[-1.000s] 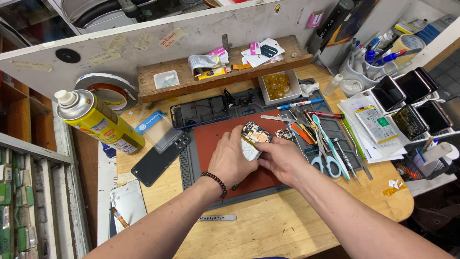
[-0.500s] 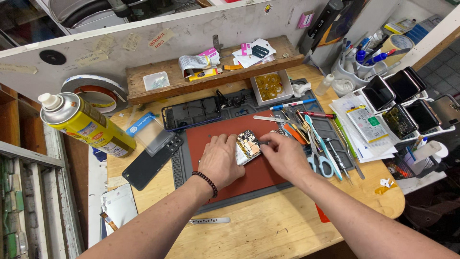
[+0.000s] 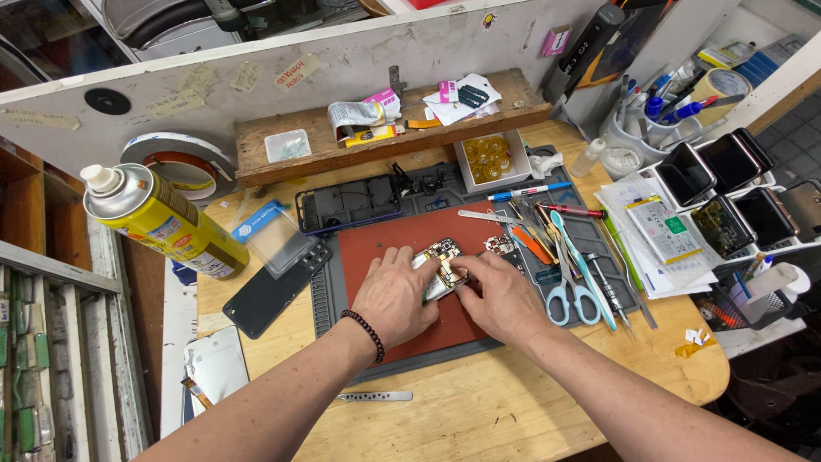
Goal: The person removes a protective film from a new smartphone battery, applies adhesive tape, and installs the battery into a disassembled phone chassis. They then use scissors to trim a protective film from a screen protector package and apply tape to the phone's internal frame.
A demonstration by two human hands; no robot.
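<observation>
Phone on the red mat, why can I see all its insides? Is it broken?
The phone lies with its back off, circuit parts bare, held between the left hand and right hand. A dark back cover lies apart, left of the mat. Whether it is broken cannot be told.

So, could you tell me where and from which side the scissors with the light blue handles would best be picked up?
Probably by the handle loops of the scissors, coming from the near edge of the bench. They lie flat on the grey mat, loops towards the person and blades pointing away among the other tools. The loops are clear of clutter, just right of the right hand, so fingers could slip in there.
</observation>
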